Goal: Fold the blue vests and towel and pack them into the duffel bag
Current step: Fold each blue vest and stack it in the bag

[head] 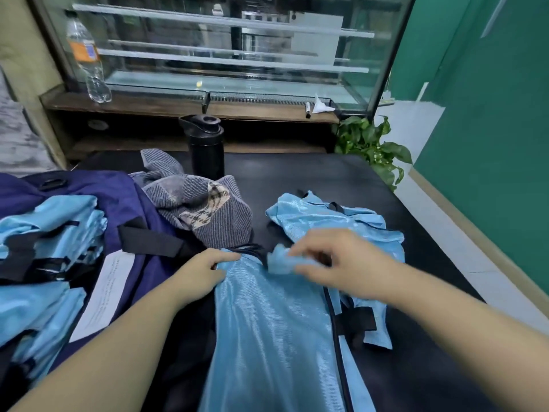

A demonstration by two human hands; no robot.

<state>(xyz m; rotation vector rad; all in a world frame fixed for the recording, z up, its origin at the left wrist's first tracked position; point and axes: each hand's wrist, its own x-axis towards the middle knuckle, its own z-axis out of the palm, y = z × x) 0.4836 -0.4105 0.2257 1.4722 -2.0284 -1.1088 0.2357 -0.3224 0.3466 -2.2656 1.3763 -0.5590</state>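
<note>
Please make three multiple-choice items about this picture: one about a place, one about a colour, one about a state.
1. Where does the black drinking bottle stand?
A. behind the striped grey towel
B. inside the navy duffel bag
C. on the floor

2. What colour is the shiny mesh vest under the hands?
A. red
B. light blue
C. white

3. What is the left hand doing?
A. hanging idle
B. holding the bottle
C. keeping a grip on the vest's top edge

Answers: 1 A, it stands on the dark table beyond the towel; 2 B, the fabric is light blue; 3 C, its fingers pinch the fabric.
</note>
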